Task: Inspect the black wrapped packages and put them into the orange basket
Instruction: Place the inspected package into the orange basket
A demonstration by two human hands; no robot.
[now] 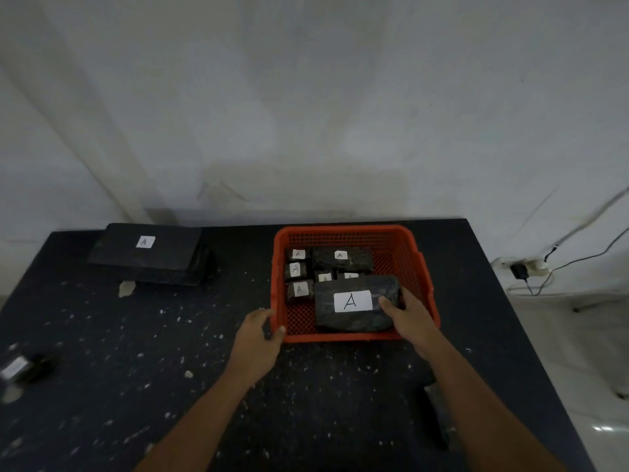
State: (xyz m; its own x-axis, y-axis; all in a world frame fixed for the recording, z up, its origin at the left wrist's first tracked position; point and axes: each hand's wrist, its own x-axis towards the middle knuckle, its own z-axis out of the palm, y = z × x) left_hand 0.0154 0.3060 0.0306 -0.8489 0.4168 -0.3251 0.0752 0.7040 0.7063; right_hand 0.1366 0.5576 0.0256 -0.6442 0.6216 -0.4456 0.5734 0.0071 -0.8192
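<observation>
The orange basket stands on the dark table, right of centre. Inside lie several black wrapped packages with white "A" labels. The biggest one lies at the basket's front right, and my right hand grips its right end, thumb on top beside the label. My left hand holds the basket's front left corner, thumb on the rim. Smaller packages sit along the basket's left side, and a medium one lies at the back. A stack of large flat black packages rests at the table's far left.
A small dark object with a white label lies blurred at the table's left edge. Another dark object lies near the table's right front. A charger and cables sit on the floor to the right. A wall rises behind the table.
</observation>
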